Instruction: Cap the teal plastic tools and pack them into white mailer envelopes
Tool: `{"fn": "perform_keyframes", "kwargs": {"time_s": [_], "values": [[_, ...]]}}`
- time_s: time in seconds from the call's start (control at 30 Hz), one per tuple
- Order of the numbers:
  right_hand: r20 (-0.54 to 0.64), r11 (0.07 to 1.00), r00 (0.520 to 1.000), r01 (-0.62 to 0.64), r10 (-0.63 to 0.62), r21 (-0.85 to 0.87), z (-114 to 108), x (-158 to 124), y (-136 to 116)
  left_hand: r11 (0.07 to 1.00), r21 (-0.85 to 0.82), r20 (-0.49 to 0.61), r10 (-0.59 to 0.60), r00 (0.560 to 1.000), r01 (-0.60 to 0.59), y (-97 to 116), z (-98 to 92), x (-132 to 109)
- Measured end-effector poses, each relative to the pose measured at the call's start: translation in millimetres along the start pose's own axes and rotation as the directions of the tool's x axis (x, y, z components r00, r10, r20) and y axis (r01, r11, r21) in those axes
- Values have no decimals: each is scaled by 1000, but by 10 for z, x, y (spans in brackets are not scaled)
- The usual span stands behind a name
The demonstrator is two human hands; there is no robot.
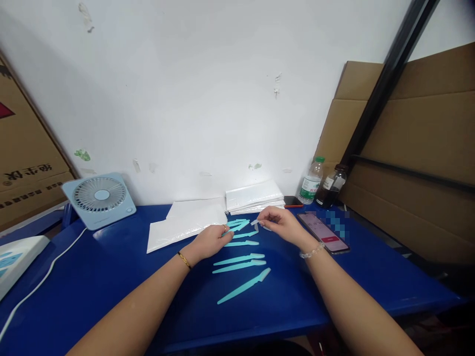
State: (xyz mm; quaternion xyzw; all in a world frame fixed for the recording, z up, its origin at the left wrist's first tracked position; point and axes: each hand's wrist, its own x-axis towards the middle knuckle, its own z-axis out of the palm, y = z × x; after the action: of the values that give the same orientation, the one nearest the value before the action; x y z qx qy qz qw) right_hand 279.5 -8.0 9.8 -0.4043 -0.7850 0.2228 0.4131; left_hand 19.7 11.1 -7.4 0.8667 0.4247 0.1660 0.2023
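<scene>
Closest to me on my feed, one teal razor (244, 287) lies slantwise on the blue table (282, 306), its pale-covered end up and to the right. Just beyond it I see a pair of razors (239, 267) side by side, then another razor (243, 243) lying near the left hand (212, 241). That hand is narrowed, thumb against fingers, with a teal razor (241, 226) coming out of its grip toward the right; other teal razors lie close around it, and I can't separate them all. Facing it, the right hand (280, 222) pinches a small whitish cap (254, 223) between its fingertips. To the right of that hand a lit phone (322, 232) lies flat. Past the left hand I have white packets (185, 225) spread out, and farther back a stack of packets (254, 195). Off left stands a light-blue fan (99, 195). At the back right, a green-capped water bottle (310, 183) stands beside a dark bottle (331, 188), before the white wall (204, 99).
</scene>
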Motion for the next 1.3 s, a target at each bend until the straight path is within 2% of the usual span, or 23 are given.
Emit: {"fn": "perform_keyframes", "kwargs": {"time_s": [0.17,0.43,0.6,0.7,0.77,0.83,0.93,1.0,1.1,1.2,1.3], "values": [[-43,991,997,61,-56,118,35,-3,-12,1000,20,17,-21,1000,21,55,-41,-14],[-13,991,997,79,-78,107,103,-7,6,997,73,33,24,999,-27,59,-24,-21],[83,992,995,43,-53,117,201,-24,-19,992,106,51,57,997,-62,124,-9,-58],[135,993,990,24,-39,113,170,-15,-3,989,112,45,88,995,-92,133,-9,-75],[112,999,993,35,-38,27,119,4,65,985,111,-6,135,991,-133,103,-5,-70],[92,988,994,70,-58,-134,78,29,180,981,125,-77,155,985,-145,42,8,-49],[165,916,985,116,-56,-383,75,66,377,981,171,-137,110,984,-86,-74,43,2],[222,864,975,119,-8,-490,105,83,465,981,188,-129,74,989,-49,-133,64,33],[244,810,968,98,57,-578,156,92,492,983,184,-74,15,997,-1,-161,77,55],[240,765,968,101,73,-637,184,88,438,979,202,-38,-30,999,37,-137,76,50],[227,740,972,107,63,-665,178,80,383,973,228,-31,-12,999,19,-128,73,35]]}}
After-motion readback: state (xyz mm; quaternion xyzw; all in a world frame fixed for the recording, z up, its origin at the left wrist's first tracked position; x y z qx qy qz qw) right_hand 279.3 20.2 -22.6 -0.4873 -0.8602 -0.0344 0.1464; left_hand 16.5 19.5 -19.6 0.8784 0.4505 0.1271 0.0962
